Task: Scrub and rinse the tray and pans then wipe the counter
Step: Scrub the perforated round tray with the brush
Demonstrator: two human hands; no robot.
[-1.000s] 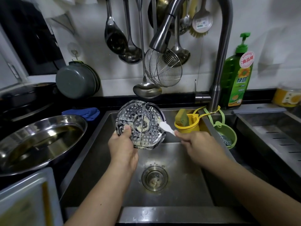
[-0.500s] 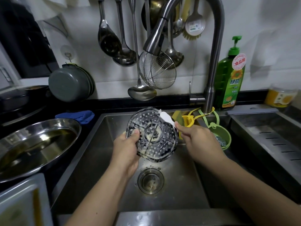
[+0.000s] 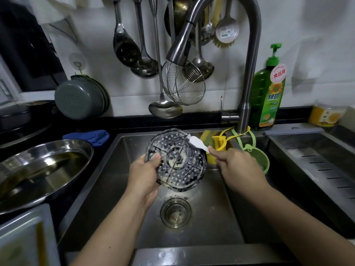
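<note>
At the lower centre of the frame, the drain [image 3: 175,212] sits in the floor of the steel sink [image 3: 115,189]. Above it, the left hand [image 3: 143,174] grips the round perforated tray [image 3: 175,159] by its left edge, thumb curled onto the soapy face, holding it tilted over the basin at mid-frame. To the right, the right hand [image 3: 238,167] pinches the handle of a white brush [image 3: 198,143], its head touching the tray's upper right rim. At mid-left, a steel pan [image 3: 41,169] rests on the dark counter. Farther back, the faucet [image 3: 247,73] arches over the sink, with a green soap bottle [image 3: 269,93] at upper right.
</note>
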